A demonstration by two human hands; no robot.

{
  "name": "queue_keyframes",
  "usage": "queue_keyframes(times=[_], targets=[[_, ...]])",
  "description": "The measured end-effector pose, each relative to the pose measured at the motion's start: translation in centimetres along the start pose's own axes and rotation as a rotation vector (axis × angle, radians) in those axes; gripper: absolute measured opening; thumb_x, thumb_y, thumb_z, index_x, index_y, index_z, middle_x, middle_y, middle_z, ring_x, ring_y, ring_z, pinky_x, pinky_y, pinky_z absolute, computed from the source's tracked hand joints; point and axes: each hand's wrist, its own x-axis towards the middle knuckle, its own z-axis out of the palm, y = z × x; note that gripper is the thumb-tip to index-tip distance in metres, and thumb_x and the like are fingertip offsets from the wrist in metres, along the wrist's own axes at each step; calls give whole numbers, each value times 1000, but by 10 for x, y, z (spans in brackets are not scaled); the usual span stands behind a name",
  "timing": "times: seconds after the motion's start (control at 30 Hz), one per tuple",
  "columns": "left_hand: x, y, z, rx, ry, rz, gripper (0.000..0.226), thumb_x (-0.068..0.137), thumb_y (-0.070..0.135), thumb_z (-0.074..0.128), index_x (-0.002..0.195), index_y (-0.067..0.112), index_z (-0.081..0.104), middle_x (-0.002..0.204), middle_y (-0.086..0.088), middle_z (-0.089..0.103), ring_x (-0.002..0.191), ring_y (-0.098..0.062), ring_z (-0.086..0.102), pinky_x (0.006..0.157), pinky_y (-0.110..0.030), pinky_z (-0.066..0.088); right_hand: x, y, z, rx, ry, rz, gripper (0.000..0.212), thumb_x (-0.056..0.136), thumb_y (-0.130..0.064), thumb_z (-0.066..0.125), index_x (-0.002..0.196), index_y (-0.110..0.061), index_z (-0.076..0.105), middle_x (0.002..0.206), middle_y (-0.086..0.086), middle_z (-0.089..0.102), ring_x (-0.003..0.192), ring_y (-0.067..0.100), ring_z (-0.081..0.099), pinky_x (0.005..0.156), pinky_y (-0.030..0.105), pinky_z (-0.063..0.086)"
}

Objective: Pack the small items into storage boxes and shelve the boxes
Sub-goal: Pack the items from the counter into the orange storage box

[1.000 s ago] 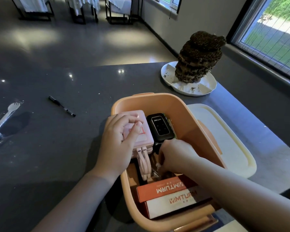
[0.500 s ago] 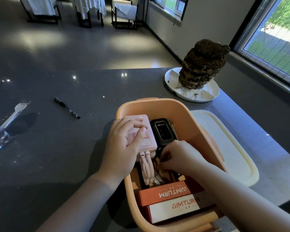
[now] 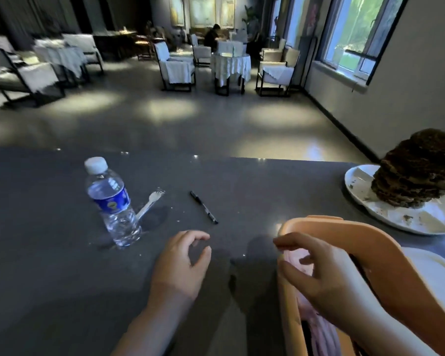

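a dim dining room beyond the dark worktop (image 3: pixel 49 278): glossy grey floor (image 3: pixel 165 119) with pale pools of light, cloth-draped tables (image 3: pixel 231 64) and armchairs (image 3: pixel 176 66), a grey wall (image 3: pixel 401 80) with bright windows (image 3: pixel 357 32) at right.
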Motion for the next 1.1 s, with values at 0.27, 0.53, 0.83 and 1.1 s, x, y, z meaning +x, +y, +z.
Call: queue_keyframes(times=[0.27,0.53,0.83,1.1], targets=[[11,-64,-49,160,9,-74,25,77,15,73,89,34,63,92,20,60,90,-2,58,83,-28,48,82,-28,56,-130,-281,-48,33,81,-36,64,113,-44,60,99,-26,58,95,-8,54,74,3,32],[85,-80,-21,229,-47,-44,36,88,13,57,123,16,54,125,1,54,120,-15,49,102,-27,36,208,-49,145,-222,-319,99,38,86,-26,59,123,-23,53,117,2,61,104,24,59,79,32,52],[169,-116,14,822,-302,-520,65,97,15,35,149,9,-2,156,-22,-7,144,-37,-6,115,-47,3,239,-32,189,-315,-199,259,26,94,-12,51,120,-9,50,126,10,53,119,29,51,84,34,44],[148,-112,19,801,-165,-171,21,92,13,43,111,18,51,116,-8,50,113,-30,46,91,-41,39,208,-36,129,-22,-155,280,20,84,-26,62,89,-8,68,82,8,65,84,27,67,65,27,49]])
